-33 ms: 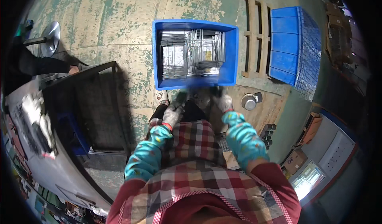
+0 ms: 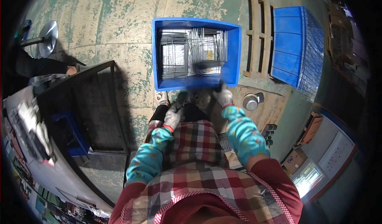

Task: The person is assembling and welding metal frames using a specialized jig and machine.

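My left hand (image 2: 174, 115), in a grey glove with dark fingertips, is in front of my lap, its fingers blurred against my shoes. My right hand (image 2: 224, 96), gloved alike, is close to the near rim of a blue plastic bin (image 2: 238, 61). Its fingers are dark and smeared, so whether it grips anything is unclear. Between the hands, a dark blurred patch covers part of the bin's near wall; I cannot make out what it is. Inside the bin lie stacks of thin metal wire frames (image 2: 175, 71), with white sheets showing through.
A wooden pallet (image 2: 260, 37) and a blue crate (image 2: 286, 45) with wire mesh stand right of the bin. Nearer, a round metal container (image 2: 250, 102) sits on a wooden board (image 2: 264, 114). At left are a metal-framed table (image 2: 75, 176) and another person's arm (image 2: 47, 66).
The view has shifted slightly. My right hand's dark fingertips have moved up a little toward the bin's near rim. My left hand stays in almost the same place.
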### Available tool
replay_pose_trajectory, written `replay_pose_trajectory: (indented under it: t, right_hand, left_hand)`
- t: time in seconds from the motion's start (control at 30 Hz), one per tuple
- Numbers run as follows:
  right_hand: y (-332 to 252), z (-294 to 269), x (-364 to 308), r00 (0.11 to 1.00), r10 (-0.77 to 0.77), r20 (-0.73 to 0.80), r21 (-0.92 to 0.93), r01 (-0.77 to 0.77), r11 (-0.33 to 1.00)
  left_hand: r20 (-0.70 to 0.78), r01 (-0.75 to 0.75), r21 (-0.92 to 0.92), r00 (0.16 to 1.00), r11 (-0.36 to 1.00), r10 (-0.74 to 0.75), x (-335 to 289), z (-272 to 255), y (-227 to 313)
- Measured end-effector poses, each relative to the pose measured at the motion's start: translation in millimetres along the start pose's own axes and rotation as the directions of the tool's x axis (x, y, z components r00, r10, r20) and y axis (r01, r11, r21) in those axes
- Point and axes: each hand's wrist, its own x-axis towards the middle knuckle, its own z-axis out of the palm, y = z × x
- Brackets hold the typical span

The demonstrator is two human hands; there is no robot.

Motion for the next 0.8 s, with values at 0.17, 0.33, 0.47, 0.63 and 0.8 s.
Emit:
replay_pose_trajectory:
  t: [0.17,0.33,0.47,0.63,0.8]
  right_hand:
    - [-35.0,67.7,156.1,0.976,0.205,0.071,-0.138,-0.194,0.971]
    - [-38.7,131.9,260.6,0.959,0.279,0.053,-0.158,-0.268,0.95]
    - [-69.3,170.1,278.4,0.953,0.301,-0.023,-0.152,-0.301,0.942]
    - [-72.3,161.2,305.7,0.955,0.285,0.083,-0.196,-0.265,0.944]
    - [-33.4,167.8,330.2,0.919,0.391,0.048,-0.106,-0.385,0.917]
  left_hand:
    - [-0.013,0.131,-0.325,0.99,0.936,-0.143,44.6,7.8,-64.8]
    - [0.012,0.187,-0.429,0.98,0.884,-0.201,54.3,1.6,-45.4]
    - [0.07,0.3,-0.493,0.949,0.816,-0.307,52.7,-6.4,-26.6]
    - [0.077,0.328,-0.509,0.938,0.796,-0.337,55.9,-9.1,-15.4]
    - [0.122,0.376,-0.554,0.919,0.742,-0.375,59.5,-16.7,-5.1]
